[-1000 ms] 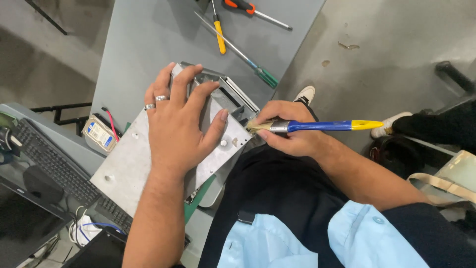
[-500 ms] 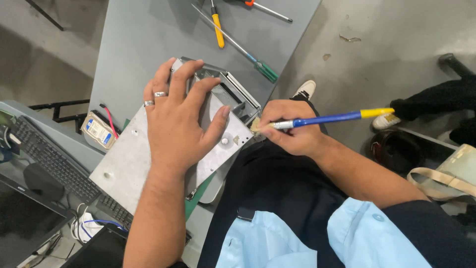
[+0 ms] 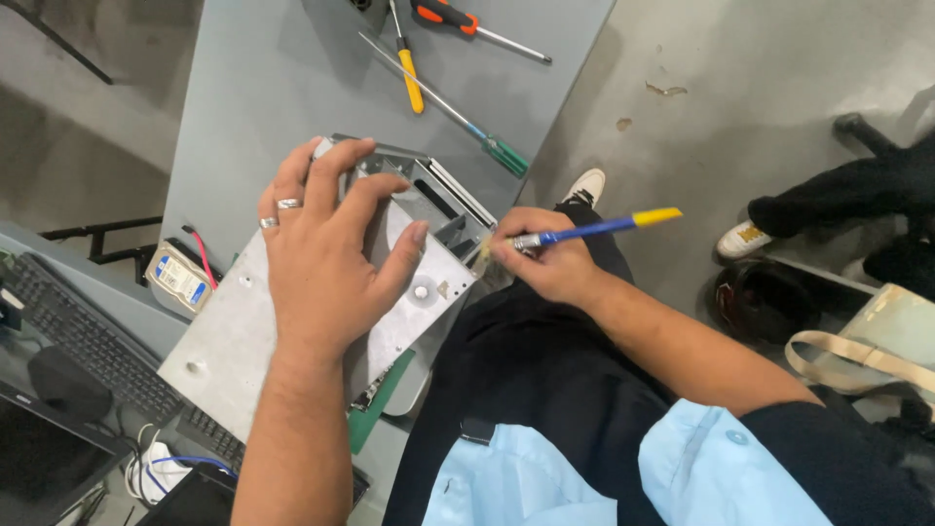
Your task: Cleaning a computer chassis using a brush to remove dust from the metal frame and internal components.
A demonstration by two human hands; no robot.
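Two hands on the job, both the person's own. Left hand [image 3: 326,248] lies palm down on a grey metal case [image 3: 253,331], fingers spread flat and pressing on it, not curled around anything. Two rings on that hand. The case sits at the near edge of a grey table [image 3: 282,88], tilted diagonally, with its open boxy end toward the far side under the fingertips. A green board [image 3: 380,394] pokes out from under the case's near edge.

Right hand [image 3: 550,263] is closed around a brush [image 3: 575,234] with a blue handle and yellow tip. The bristles touch the right corner of the case, and the handle points out to the right over the floor.

Further back on the table are three screwdrivers: a yellow one [image 3: 409,73], a long green-handled one [image 3: 487,141] and an orange one [image 3: 458,19]. Left of the case lies a hard drive [image 3: 178,278] with a red wire next to it. Bottom left there's a black keyboard [image 3: 78,341] and a mouse [image 3: 63,380] on a lower surface.

The person wears dark trousers and a light blue shirt. Someone else's shoes and dark trouser legs show on the floor at the right, well apart from the hands, near a beige bag [image 3: 877,341].
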